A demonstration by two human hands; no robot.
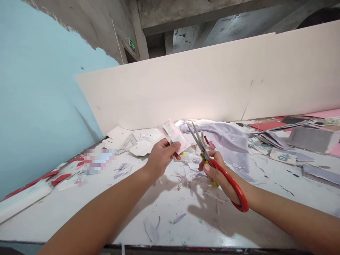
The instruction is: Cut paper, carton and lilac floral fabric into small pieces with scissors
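Observation:
My left hand pinches a small folded piece of pale pink and white paper between thumb and fingers, holding it up above the table. My right hand grips a pair of scissors with red handles and a yellow part by the pivot. Their grey metal blades point up and to the left, slightly apart. The blade tips are close to the paper's right side, but not visibly touching it. Paper shreds lie on the white table beneath both hands.
A lavender patterned cloth lies behind the scissors. Sheets of white paper sit at the back left, and grey paper stacks at right. A white roll lies at the left edge. A tall white board stands behind the table.

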